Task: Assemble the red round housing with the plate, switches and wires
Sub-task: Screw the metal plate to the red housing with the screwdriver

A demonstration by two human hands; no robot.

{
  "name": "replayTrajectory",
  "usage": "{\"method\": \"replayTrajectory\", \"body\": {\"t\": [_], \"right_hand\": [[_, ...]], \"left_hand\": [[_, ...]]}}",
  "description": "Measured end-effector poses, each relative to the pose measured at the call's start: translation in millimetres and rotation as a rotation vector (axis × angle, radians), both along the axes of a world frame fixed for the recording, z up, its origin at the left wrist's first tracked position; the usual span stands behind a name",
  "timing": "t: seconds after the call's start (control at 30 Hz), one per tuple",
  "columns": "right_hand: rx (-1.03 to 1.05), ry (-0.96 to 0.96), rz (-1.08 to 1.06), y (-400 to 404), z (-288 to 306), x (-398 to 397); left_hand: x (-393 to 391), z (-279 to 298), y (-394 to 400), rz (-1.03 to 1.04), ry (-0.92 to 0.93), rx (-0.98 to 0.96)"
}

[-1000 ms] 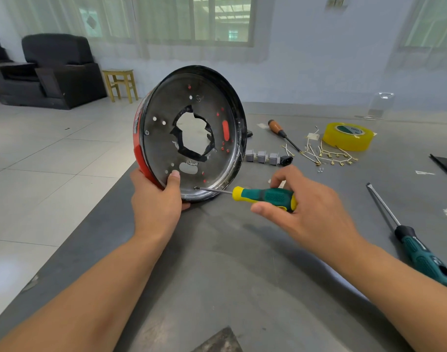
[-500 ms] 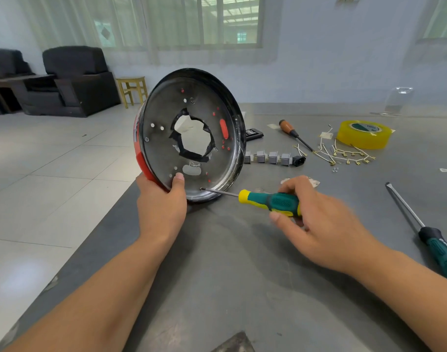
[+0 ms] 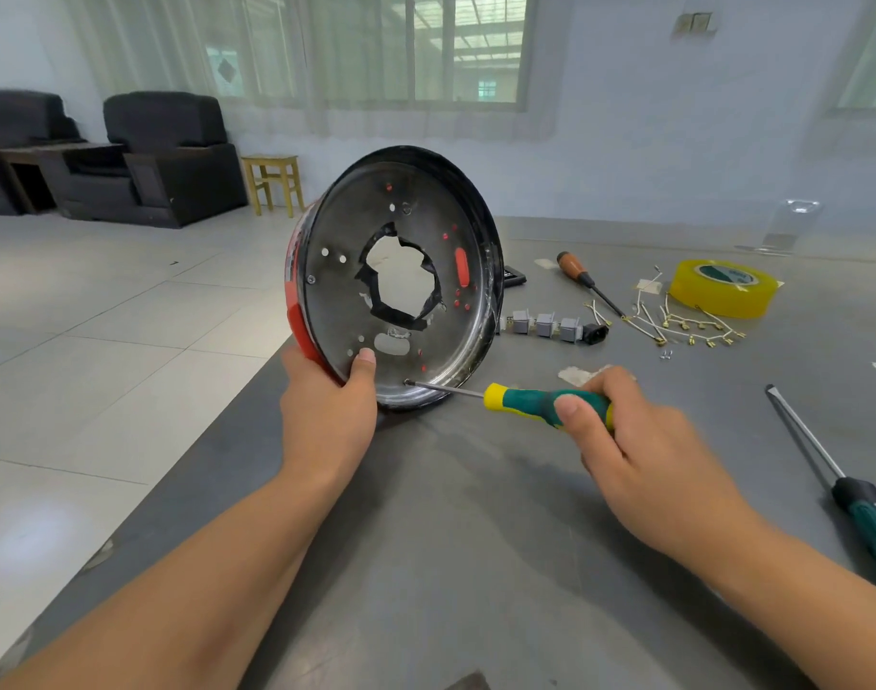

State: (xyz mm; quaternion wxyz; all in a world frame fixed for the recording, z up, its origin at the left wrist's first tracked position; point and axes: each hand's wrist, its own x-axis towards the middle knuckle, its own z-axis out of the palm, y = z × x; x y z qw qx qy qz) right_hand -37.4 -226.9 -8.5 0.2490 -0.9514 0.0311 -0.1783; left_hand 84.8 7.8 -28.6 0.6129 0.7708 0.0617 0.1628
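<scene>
The red round housing [image 3: 293, 311] stands on its edge on the grey table, its open side facing me, with a dark metal plate [image 3: 336, 301] inside that has a ragged middle hole. My left hand [image 3: 326, 405] grips the lower rim, thumb on the plate. My right hand [image 3: 630, 440] holds a green and yellow screwdriver [image 3: 530, 401], its tip on a screw [image 3: 407, 383] at the plate's bottom edge. Grey switches [image 3: 545, 325] and a black socket [image 3: 595, 335] lie in a row behind the housing. Loose wires [image 3: 675, 326] with brass ends lie further right.
A roll of yellow tape [image 3: 722, 286] and an orange-handled screwdriver [image 3: 583, 280] lie at the back right. A long green screwdriver [image 3: 839, 485] lies at the right edge. The table's left edge [image 3: 217, 440] drops to a tiled floor; armchairs and a stool stand far left.
My head has shifted a little, so the scene slides in view. My right hand has changed its grip along the screwdriver handle; the tip stays on the same screw. The left hand holds still.
</scene>
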Motion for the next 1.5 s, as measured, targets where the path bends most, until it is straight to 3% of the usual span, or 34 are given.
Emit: {"method": "replayTrajectory", "body": {"t": [0.1,0.23,0.3,0.47,0.67,0.87,1.0,1.07,1.17,1.27,1.4,1.5], "right_hand": [[0.069,0.032,-0.056,0,-3,3],[0.154,0.044,0.091,-2,0,0],[0.101,0.044,0.096,-1,1,-3],[-0.171,-0.038,-0.143,6,-2,-1],[-0.024,-0.009,0.095,-2,1,-3],[-0.101,-0.004,-0.105,-1,-1,4],[0.044,0.000,0.097,-4,3,2],[-0.005,-0.007,0.162,-7,4,0],[-0.138,-0.101,0.022,-3,2,1],[-0.217,-0.068,-0.112,-4,-2,4],[-0.001,-0.045,0.091,-4,5,1],[-0.062,-0.063,0.142,-6,7,0]], "left_hand": [[-2,2,-2,-0.015,0.018,-0.012],[-3,4,0,-0.007,0.030,-0.028],[-4,4,0,-0.007,0.033,-0.021],[-7,7,-2,-0.015,0.045,-0.007],[-7,7,0,-0.009,0.066,-0.017],[-9,7,-1,-0.031,0.061,-0.003],[-9,7,0,-0.027,0.062,-0.015],[-10,7,0,-0.028,0.061,-0.014],[-12,7,-1,-0.043,0.049,0.016],[-12,7,-2,-0.053,0.042,0.020],[-10,6,-1,-0.045,0.048,0.010],[-11,6,-2,-0.054,0.039,0.008]]}}
